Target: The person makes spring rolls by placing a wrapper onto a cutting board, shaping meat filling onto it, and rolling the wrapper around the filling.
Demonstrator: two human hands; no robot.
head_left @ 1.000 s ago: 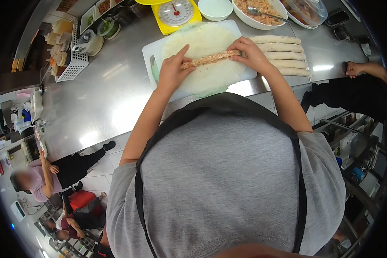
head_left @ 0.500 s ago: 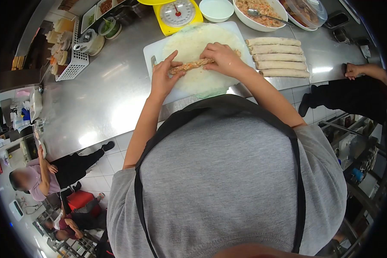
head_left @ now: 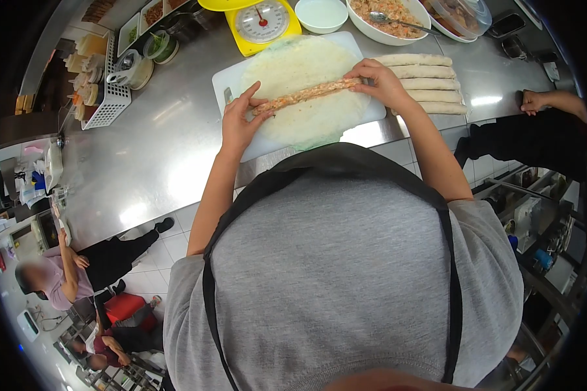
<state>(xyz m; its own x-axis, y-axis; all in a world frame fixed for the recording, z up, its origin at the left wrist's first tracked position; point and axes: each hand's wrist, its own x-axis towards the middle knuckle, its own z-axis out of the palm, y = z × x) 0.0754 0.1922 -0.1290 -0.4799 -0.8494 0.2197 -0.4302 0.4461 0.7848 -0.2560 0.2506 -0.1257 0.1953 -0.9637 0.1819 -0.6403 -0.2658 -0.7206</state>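
A long log of minced filling (head_left: 306,95) lies across a thin, pale round wrapper (head_left: 290,67), flecked with orange bits. Under the wrapper is a white cutting board (head_left: 223,88). At the log's left end, my left hand (head_left: 242,118) has its thumb on the near side and fingers on the far side, with the index finger raised. My right hand (head_left: 381,85) pinches the right end between thumb and fingers. Several finished pale rolls (head_left: 424,73) lie side by side just beyond my right hand.
Behind the board stand a yellow scale (head_left: 262,26), a pale bowl (head_left: 321,16) and a bowl of filling (head_left: 388,19) with a spoon. A white basket (head_left: 111,98) of containers sits left. A person's hand (head_left: 535,102) is at the right; other people are lower left.
My right hand has slid right along the filling to its far end, uncovering the middle of the log. My left hand stays at the left end. The view has shifted slightly.
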